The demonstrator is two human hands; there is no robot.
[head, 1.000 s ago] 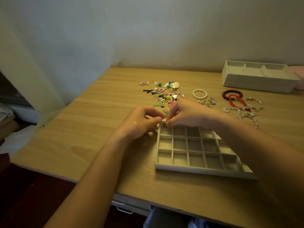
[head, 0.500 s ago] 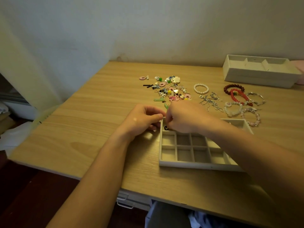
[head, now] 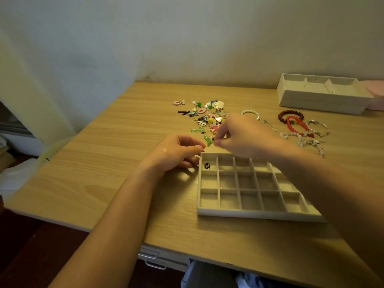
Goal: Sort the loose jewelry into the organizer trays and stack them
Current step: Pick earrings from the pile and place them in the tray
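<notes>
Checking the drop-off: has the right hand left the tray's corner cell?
Yes. The right hand moved off the tray, past its far rim, toward the earring pile.

table (head: pixel 116 167): light wood grain, as i view it from above.
near me: white grid tray (head: pixel 259 214), lying flat.
behind it: heap of small charms (head: pixel 209 119).
right of heap: pearl bracelet (head: pixel 250 111), red bracelets (head: pixel 290 111).
far right: second tray (head: pixel 320 102).

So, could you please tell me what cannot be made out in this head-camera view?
Head view only:
Whether the right hand pinches a piece: its curled fingers hide it.
Whether the left hand holds anything: its palm faces away.
Right-hand cells of the shallow grey grid tray: covered by the right forearm.
The pink object beyond the deep grey divided tray: cut off by the right edge.
</notes>
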